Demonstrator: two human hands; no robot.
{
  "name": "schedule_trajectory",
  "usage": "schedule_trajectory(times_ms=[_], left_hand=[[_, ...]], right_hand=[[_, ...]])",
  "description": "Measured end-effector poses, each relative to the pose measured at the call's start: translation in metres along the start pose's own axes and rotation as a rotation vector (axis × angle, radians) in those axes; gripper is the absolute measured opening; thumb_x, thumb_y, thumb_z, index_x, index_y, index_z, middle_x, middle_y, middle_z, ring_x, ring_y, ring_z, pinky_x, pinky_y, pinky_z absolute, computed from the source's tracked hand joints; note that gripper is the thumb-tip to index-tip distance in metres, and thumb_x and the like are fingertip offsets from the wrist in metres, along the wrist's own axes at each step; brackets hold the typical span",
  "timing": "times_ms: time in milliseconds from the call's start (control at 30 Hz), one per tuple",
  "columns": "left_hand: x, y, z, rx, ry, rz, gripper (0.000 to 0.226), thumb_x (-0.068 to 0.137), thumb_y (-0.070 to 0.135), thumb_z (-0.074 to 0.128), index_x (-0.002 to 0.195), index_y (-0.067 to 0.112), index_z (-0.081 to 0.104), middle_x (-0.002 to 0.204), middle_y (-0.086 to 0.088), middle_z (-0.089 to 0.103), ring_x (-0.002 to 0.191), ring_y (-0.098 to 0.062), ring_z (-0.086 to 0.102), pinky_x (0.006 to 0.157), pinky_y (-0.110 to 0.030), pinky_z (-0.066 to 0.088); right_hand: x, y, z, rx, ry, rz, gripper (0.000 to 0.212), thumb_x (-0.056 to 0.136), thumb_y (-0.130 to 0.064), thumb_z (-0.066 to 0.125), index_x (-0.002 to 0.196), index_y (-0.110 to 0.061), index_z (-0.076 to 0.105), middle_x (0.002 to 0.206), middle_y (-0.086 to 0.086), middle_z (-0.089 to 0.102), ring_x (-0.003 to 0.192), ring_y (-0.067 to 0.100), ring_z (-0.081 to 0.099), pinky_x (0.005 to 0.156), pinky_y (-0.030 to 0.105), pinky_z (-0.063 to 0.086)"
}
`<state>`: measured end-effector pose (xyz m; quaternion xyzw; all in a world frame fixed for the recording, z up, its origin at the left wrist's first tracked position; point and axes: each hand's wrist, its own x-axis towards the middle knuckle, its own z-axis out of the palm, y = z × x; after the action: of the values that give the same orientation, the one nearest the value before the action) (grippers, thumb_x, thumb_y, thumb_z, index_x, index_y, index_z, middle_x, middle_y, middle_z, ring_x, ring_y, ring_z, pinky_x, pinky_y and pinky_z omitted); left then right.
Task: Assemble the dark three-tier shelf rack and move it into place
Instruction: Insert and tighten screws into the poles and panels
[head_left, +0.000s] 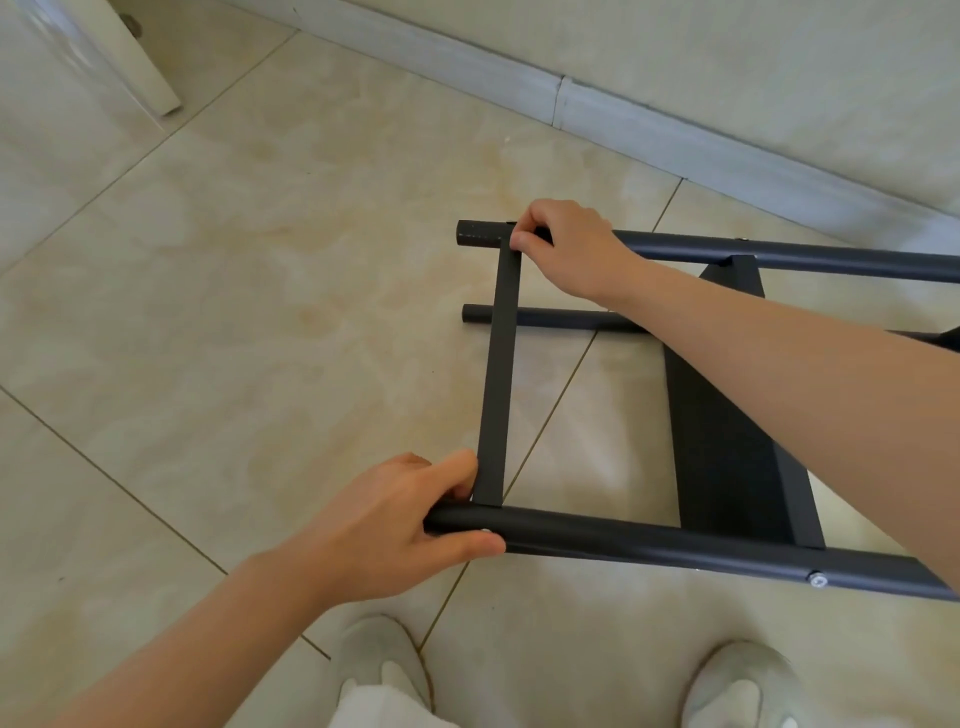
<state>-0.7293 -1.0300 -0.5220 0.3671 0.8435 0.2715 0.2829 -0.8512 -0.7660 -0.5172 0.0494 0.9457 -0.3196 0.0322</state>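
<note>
The dark shelf rack (737, 467) lies on its side on the tiled floor, running off the right edge. My left hand (410, 525) grips the end of the near post (649, 543), thumb under it. My right hand (571, 244) grips the far upper post (779, 254) where a flat dark crossbar (496, 379) meets it. That crossbar spans between the two posts near their left ends. A dark shelf panel (737, 457) sits further right between the posts. A third post (540, 317) lies lower, behind my right forearm. A screw head (818, 581) shows on the near post.
A grey skirting board (571, 104) and wall run diagonally behind the rack. A white furniture leg (140, 62) stands at the top left. My two light slippers (379, 660) (743, 680) are at the bottom edge. Open tile floor lies to the left.
</note>
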Motion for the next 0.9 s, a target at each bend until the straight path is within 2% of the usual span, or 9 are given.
schedule_trajectory(times_ms=[100,300,400,433,533,600,667,800,900], left_hand=[[-0.004,-0.001,0.008,-0.040,0.024,-0.001,0.039,0.080,0.073,0.054,0.078,0.038,0.036,0.069,0.009,0.049,0.077,-0.008,0.047,0.062,-0.013,0.035],[-0.007,-0.004,0.015,0.028,0.091,0.061,0.043,0.079,0.072,0.057,0.077,0.038,0.031,0.063,0.012,0.044,0.068,-0.012,0.049,0.083,0.002,0.030],[-0.007,-0.010,0.020,0.091,0.130,0.094,0.045,0.080,0.072,0.059,0.082,0.039,0.028,0.065,0.020,0.038,0.066,-0.003,0.044,0.106,-0.012,0.031],[-0.007,-0.011,0.021,0.118,0.161,0.117,0.045,0.080,0.072,0.060,0.085,0.040,0.028,0.069,0.021,0.040,0.069,-0.002,0.045,0.107,-0.018,0.037],[-0.005,-0.014,0.023,0.142,0.257,0.180,0.054,0.080,0.073,0.060,0.115,0.036,0.042,0.109,0.016,0.054,0.101,0.000,0.052,0.097,-0.021,0.045],[-0.003,-0.019,0.024,0.207,0.290,0.250,0.077,0.082,0.074,0.061,0.140,0.027,0.041,0.143,0.010,0.044,0.135,-0.011,0.043,0.110,-0.024,0.038],[0.000,-0.022,0.025,0.277,0.268,0.315,0.087,0.085,0.070,0.063,0.153,0.023,0.037,0.163,0.003,0.029,0.152,-0.023,0.024,0.121,-0.036,0.028],[0.002,-0.025,0.033,0.257,0.236,0.374,0.080,0.093,0.058,0.063,0.155,0.015,0.037,0.166,0.000,0.026,0.154,-0.025,0.019,0.124,-0.041,0.024],[0.002,-0.028,0.038,0.175,0.233,0.373,0.076,0.094,0.056,0.063,0.153,0.016,0.039,0.165,0.003,0.030,0.154,-0.024,0.019,0.124,-0.037,0.024]], right_hand=[[-0.003,0.003,0.000,0.006,-0.003,-0.006,0.017,0.102,-0.026,0.048,0.104,-0.016,0.062,0.090,-0.008,0.058,0.087,0.015,0.052,0.101,0.042,0.039],[-0.010,0.003,0.005,0.013,0.017,-0.028,0.018,0.102,-0.026,0.049,0.107,-0.016,0.063,0.093,-0.007,0.060,0.082,0.013,0.051,0.102,0.044,0.040],[-0.012,0.003,0.007,0.022,0.024,-0.034,0.017,0.102,-0.026,0.050,0.107,-0.017,0.063,0.097,-0.005,0.063,0.079,0.011,0.051,0.103,0.043,0.040],[-0.012,0.003,0.006,0.026,0.025,-0.032,0.017,0.102,-0.026,0.050,0.107,-0.017,0.064,0.098,-0.004,0.064,0.079,0.012,0.051,0.103,0.044,0.040],[-0.012,0.002,0.006,0.036,0.022,-0.032,0.015,0.101,-0.027,0.050,0.102,-0.019,0.063,0.106,-0.003,0.067,0.073,0.007,0.049,0.103,0.043,0.039],[-0.014,0.003,0.008,0.039,0.021,-0.036,0.012,0.101,-0.027,0.051,0.096,-0.023,0.061,0.115,-0.003,0.068,0.070,0.005,0.048,0.103,0.040,0.037],[-0.016,0.003,0.010,0.022,0.021,-0.039,0.011,0.101,-0.027,0.051,0.093,-0.025,0.059,0.118,-0.003,0.067,0.079,0.007,0.052,0.103,0.034,0.031],[-0.016,0.003,0.009,0.037,0.026,-0.030,0.015,0.100,-0.026,0.052,0.097,-0.020,0.066,0.126,-0.006,0.065,0.106,0.013,0.058,0.102,0.031,0.025],[-0.021,0.005,0.004,0.101,0.032,-0.053,0.018,0.099,-0.023,0.056,0.103,-0.014,0.071,0.126,-0.005,0.065,0.117,0.011,0.057,0.111,0.038,0.032]])
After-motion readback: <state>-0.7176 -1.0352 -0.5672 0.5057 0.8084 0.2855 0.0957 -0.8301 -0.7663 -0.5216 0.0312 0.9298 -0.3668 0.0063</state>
